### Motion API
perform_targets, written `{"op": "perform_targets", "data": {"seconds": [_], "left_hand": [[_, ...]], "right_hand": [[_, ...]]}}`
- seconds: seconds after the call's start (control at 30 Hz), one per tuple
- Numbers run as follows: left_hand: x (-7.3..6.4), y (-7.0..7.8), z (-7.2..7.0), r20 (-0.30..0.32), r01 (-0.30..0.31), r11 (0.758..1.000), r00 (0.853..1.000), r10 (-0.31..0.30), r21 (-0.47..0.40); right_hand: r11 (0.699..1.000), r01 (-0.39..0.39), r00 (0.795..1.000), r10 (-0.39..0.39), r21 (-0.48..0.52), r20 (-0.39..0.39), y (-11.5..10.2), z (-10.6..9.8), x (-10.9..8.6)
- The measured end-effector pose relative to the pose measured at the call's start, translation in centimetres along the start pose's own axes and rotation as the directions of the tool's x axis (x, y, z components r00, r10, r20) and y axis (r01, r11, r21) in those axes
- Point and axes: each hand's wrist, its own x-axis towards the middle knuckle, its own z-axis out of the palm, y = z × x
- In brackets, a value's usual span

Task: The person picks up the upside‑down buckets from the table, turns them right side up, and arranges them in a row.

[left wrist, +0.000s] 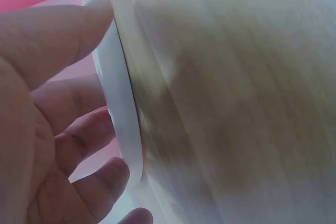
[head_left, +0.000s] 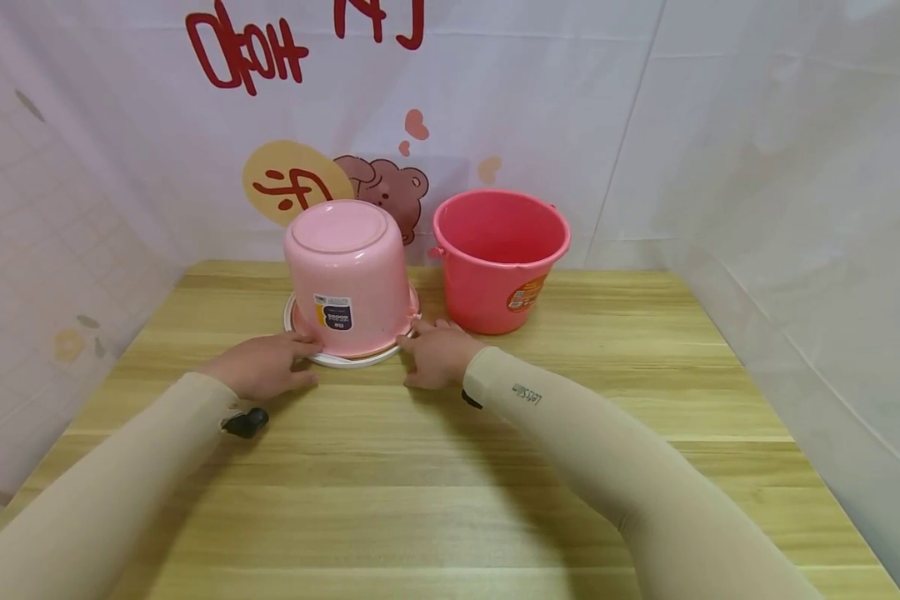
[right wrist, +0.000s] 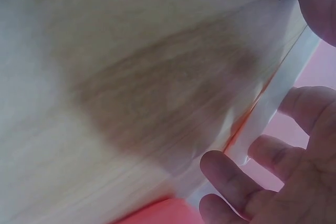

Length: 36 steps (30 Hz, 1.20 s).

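Observation:
A light pink bucket (head_left: 348, 275) stands upside down near the back of the table, its base up and a label on its side. A white curved band (head_left: 345, 362) runs round the front and left of its rim, close to the wood. My left hand (head_left: 258, 367) touches the rim's left front with its fingertips, thumb spread apart. At the right front of the rim, my right hand (head_left: 438, 354) rests its fingers on the band and bucket edge. Both wrist views show the fingers reaching over the white band (left wrist: 118, 87) to the pink wall.
A deeper pink bucket (head_left: 487, 283) stands upright just right of the upturned one, behind the right hand. The wooden table (head_left: 360, 500) has white printed cloth (head_left: 555, 117) behind it and cloth along both sides.

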Motion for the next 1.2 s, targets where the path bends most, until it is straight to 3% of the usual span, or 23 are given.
{"op": "perform_targets", "data": {"seconds": [0.53,0.83,1.2], "left_hand": [[0.5,0.0,0.3,-0.002,0.004,1.0,1.0,-0.004,-0.003],[1.0,0.2,0.1,-0.007,-0.005,0.999,1.0,0.005,0.041],[2.5,0.0,0.0,-0.108,-0.038,0.99,0.993,0.052,0.133]], "right_hand": [[1.0,-0.02,0.999,0.02,-0.008,0.026,0.0,0.1,-0.1],[1.0,-0.007,1.0,0.008,-0.011,0.029,0.0,-0.1,-0.2],[1.0,-0.013,1.0,0.013,-0.021,0.019,-0.4,-0.4,-0.5]]}}
